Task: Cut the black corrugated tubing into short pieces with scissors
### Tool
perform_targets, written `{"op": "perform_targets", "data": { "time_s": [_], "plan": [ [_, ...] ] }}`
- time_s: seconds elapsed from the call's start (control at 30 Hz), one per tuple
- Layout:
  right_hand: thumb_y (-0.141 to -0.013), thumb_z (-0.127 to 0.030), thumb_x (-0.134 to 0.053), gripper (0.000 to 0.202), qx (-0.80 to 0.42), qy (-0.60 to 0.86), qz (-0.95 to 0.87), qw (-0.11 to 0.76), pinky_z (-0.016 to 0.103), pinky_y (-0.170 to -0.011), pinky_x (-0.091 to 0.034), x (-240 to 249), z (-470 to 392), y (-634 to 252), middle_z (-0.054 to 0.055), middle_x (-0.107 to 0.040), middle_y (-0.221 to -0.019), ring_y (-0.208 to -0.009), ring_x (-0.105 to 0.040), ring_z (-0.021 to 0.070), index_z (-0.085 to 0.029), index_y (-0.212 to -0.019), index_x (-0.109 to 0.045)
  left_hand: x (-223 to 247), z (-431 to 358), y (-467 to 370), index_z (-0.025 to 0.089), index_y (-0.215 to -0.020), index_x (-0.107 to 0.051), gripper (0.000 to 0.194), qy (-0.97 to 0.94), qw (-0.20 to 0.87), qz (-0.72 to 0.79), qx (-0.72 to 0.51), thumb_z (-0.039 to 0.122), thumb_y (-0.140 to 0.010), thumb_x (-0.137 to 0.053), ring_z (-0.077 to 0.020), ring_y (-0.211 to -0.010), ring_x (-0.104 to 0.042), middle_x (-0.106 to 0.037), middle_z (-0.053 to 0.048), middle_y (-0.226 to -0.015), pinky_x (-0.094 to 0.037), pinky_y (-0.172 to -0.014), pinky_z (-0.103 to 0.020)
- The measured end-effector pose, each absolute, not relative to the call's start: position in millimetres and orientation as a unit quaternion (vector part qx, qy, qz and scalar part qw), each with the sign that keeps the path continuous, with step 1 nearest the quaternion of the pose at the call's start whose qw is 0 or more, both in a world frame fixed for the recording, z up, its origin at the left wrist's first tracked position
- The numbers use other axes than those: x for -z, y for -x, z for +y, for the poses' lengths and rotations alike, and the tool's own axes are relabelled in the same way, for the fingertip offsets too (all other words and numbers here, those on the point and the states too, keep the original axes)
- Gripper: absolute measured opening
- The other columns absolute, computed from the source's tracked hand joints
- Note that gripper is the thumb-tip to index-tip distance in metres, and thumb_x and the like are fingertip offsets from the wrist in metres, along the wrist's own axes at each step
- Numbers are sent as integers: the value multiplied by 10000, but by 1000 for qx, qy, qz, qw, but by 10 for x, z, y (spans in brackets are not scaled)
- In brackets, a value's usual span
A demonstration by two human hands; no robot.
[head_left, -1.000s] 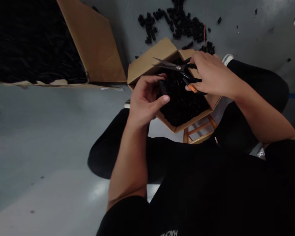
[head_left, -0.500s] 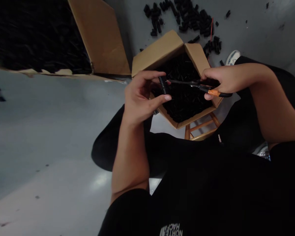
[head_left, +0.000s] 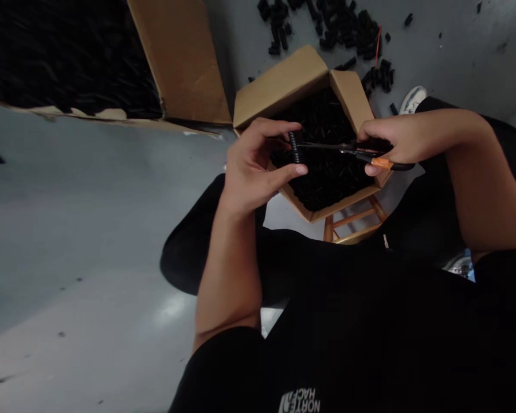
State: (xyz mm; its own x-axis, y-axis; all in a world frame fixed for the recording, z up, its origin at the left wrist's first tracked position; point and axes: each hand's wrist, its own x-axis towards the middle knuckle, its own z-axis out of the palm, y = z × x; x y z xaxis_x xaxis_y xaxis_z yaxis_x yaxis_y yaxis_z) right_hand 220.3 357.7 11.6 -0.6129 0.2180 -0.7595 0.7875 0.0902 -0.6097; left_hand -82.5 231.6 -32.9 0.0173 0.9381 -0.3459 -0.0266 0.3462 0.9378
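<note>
Between the thumb and fingers of my left hand [head_left: 255, 166] is a short black ribbed piece [head_left: 294, 147], held by its two ends. My right hand [head_left: 406, 140] grips a pair of scissors [head_left: 355, 151] with dark handles and a patch of orange tape. The blades point left, and their tips meet the side of the ribbed piece; whether they cut into it I cannot tell. Both hands are above an open cardboard box [head_left: 303, 77] filled with small black pieces [head_left: 327, 186].
Under the box stands a wooden stool [head_left: 355, 219]. A larger cardboard box [head_left: 180, 57] full of black pieces is at the upper left. Loose black pieces [head_left: 344, 26] lie heaped on the grey floor beyond, near a white shoe [head_left: 413, 100]. My knees flank the box.
The ribbed piece, both hands and the scissors have shifted slightly right in view, along with the surroundings. The piece now stands more upright, and the scissor tips remain at its side.
</note>
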Motion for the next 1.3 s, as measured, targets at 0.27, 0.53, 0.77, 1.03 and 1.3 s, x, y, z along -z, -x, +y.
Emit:
{"op": "perform_targets", "data": {
  "time_s": [0.27,0.53,0.77,1.03,1.3],
  "plan": [
    [-877,-650,-919,542,576,-338,701,251,315,-674,-358,-111,3605,-2237,-10,-670,-842,-791,-599,174,-236,-1190,-766,434,2313,851,320,-1049,-797,530,-445,584,552,-397,326,-641,-1134,-334,-1329,-725,-770,-47,-1104,-678,-863,-403],
    [-765,-493,-1052,415,576,-378,683,243,336,-644,-361,-127,3551,-2148,-21,-652,-755,-713,-588,178,-244,-945,-772,470,2295,833,287,-1107,-845,583,-466,568,541,-409,500,-650,-1138,-306,-1216,-753,-750,-59,-1148,-651,-997,-410],
    [-933,-392,-929,295,537,-363,712,272,335,-634,-415,-162,3452,-1997,-8,-722,-845,-713,-628,175,-223,-971,-691,531,2302,764,312,-1083,-857,633,-456,590,542,-388,566,-588,-1157,-337,-1234,-738,-753,-78,-1126,-640,-1070,-454],
    [-927,-507,-915,412,570,-427,691,124,324,-695,-417,6,3346,-1924,2,-658,-871,-788,-588,179,-227,-968,-615,499,2400,695,298,-1203,-726,808,-356,592,563,-454,457,-558,-1187,-281,-1145,-811,-788,-47,-1110,-664,-942,-323],
    [-921,-450,-898,378,559,-444,696,79,353,-782,-480,130,3260,-1879,26,-690,-978,-890,-621,214,-228,-1031,-614,411,2443,624,258,-970,-635,477,-265,600,583,-479,410,-822,-1062,-161,-759,-818,-790,12,-857,-652,-733,-242]
  ]
}}
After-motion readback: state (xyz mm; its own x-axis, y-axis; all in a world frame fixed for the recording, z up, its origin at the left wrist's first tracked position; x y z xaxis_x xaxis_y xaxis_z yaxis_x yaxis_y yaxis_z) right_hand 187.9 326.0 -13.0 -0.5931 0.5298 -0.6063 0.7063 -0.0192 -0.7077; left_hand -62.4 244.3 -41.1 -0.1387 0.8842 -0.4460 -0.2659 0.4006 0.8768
